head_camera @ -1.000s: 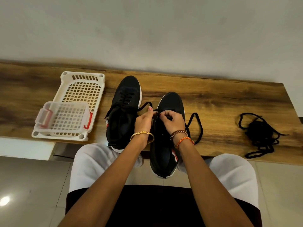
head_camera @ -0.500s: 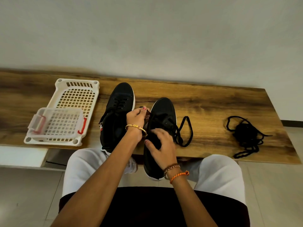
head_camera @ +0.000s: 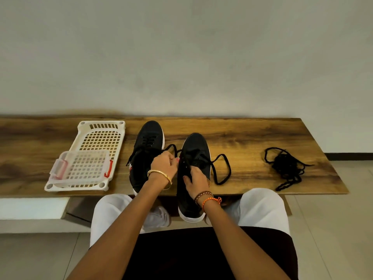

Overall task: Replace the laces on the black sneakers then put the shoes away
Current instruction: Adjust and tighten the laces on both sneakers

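Observation:
Two black sneakers with white soles lie side by side on the wooden bench [head_camera: 252, 138], toes toward the wall. The left sneaker [head_camera: 148, 142] is laced. The right sneaker [head_camera: 196, 150] hangs with its heel over the bench's front edge. My left hand [head_camera: 164, 164] pinches the black lace at the right sneaker's left eyelets. My right hand [head_camera: 196, 181] grips the right sneaker's body around its opening. The other end of the black lace [head_camera: 223, 168] loops loose on the bench to the shoe's right.
A white plastic basket [head_camera: 101, 138] with a smaller clear basket [head_camera: 80, 168] with red handles inside it sits at the left. A pile of black laces [head_camera: 287, 164] lies at the right. My knees in white trousers are below the bench edge.
My right hand left the lace and dropped back to grip the sneaker's body. My left hand stayed at the lace by the eyelets. The view tilted upward.

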